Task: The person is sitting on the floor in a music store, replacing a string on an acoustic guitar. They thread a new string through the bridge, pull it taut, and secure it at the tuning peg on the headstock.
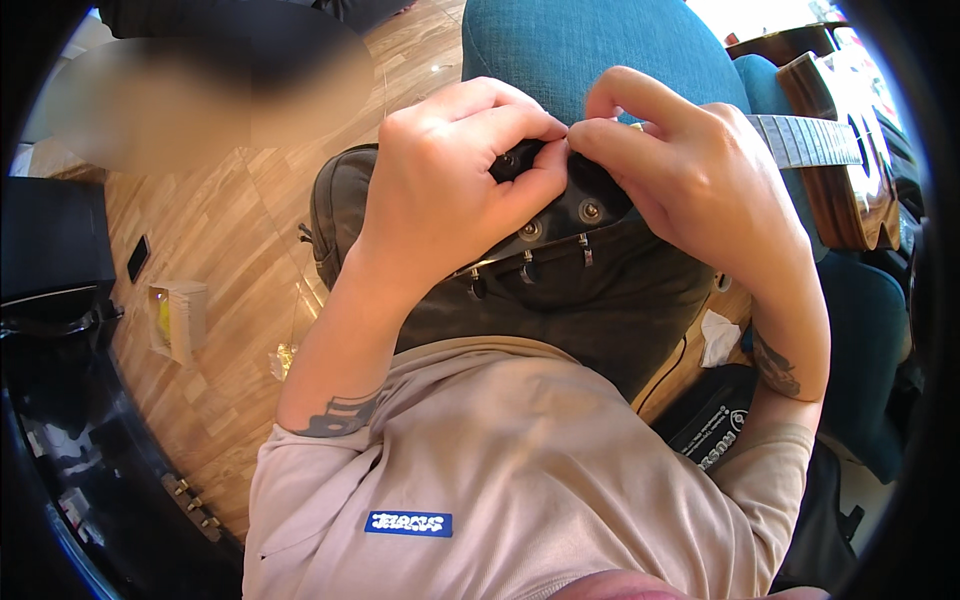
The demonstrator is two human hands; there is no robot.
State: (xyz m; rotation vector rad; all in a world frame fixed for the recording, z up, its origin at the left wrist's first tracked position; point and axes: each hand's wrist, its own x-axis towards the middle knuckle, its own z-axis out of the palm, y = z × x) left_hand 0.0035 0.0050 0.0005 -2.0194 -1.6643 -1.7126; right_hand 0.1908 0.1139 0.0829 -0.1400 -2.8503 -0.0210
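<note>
Black headstock on dark bag, partly covered by left hand and right hand, fingertips of each pressed together, anything pinched unclear, blue chair beyond, phone and box on floor

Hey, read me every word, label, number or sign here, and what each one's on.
White lettering on a blue patch on the beige shirt: wording not copied out.
White print on the black bag, lower right: wording not copied out; smaller lines too small to read.
Guitar headstock: no lettering shows.
</note>
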